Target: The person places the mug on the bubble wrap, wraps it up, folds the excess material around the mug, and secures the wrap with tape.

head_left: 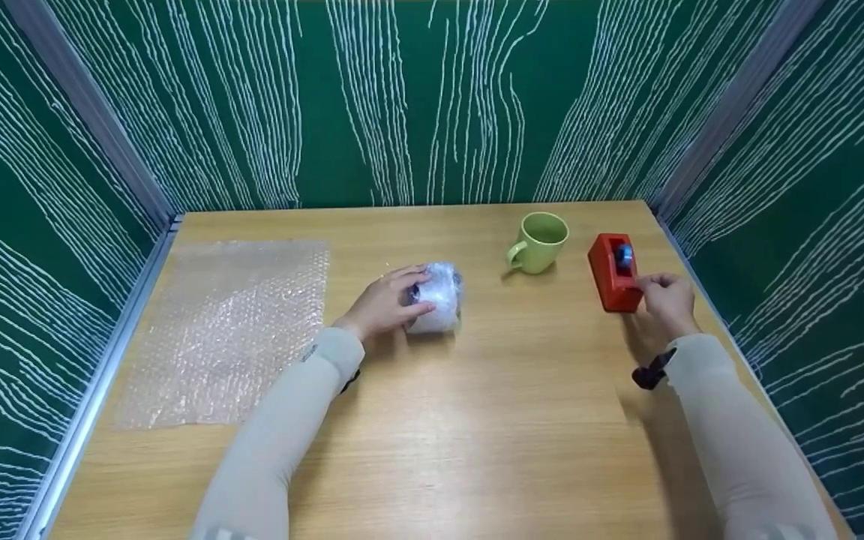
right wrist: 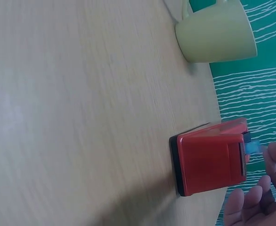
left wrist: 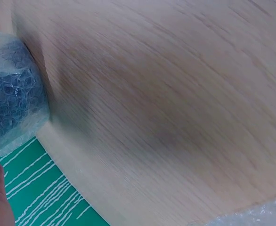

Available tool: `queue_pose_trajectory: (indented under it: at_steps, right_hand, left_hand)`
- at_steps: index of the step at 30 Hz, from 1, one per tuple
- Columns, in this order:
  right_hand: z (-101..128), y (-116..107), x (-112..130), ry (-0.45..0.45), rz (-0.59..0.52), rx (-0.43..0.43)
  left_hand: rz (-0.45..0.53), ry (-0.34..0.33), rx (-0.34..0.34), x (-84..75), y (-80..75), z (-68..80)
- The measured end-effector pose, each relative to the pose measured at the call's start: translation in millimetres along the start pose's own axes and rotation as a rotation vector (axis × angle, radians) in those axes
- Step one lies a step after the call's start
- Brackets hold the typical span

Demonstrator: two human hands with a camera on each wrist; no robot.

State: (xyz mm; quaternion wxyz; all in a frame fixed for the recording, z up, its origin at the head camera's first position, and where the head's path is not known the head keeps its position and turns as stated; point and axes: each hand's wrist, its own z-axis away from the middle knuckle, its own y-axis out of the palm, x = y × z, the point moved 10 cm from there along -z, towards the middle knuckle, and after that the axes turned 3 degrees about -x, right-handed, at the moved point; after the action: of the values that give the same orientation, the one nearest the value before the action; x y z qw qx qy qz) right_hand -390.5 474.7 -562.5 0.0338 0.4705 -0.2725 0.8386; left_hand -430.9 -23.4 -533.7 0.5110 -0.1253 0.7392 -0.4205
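Observation:
Near the middle of the table, my left hand [head_left: 385,301] holds a bubble-wrapped bundle [head_left: 441,300], fingers over its top and thumb against its near side. What the wrap encloses cannot be made out. In the left wrist view the bundle [left wrist: 15,94] shows at the left edge, with part of the hand below it. On the right, my right hand [head_left: 670,304] is at the front end of a red tape dispenser [head_left: 612,277]. Its thumb and forefinger pinch a short end of clear tape [right wrist: 254,147], seen best in the right wrist view.
A green mug [head_left: 541,244] stands upright between the bundle and the dispenser, its handle towards the left. A flat sheet of bubble wrap [head_left: 229,337] covers the table's left part. Green panels with white lines [head_left: 469,105] enclose the wooden table [head_left: 492,420] on three sides.

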Motion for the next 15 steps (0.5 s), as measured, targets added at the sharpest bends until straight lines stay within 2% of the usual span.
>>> queue_pose_trajectory:
  at_steps: [9, 15]
  right_hand:
    - [11.3, -4.2, 0.1, -0.067, 0.044, 0.020]
    - [17.4, -7.3, -5.5, -0.093, 0.038, -0.007]
  left_hand:
    - [-0.007, 0.018, -0.004, -2.2, -1.9, 0.0]
    - [-0.005, 0.027, -0.004, -3.4, -0.6, -0.3]
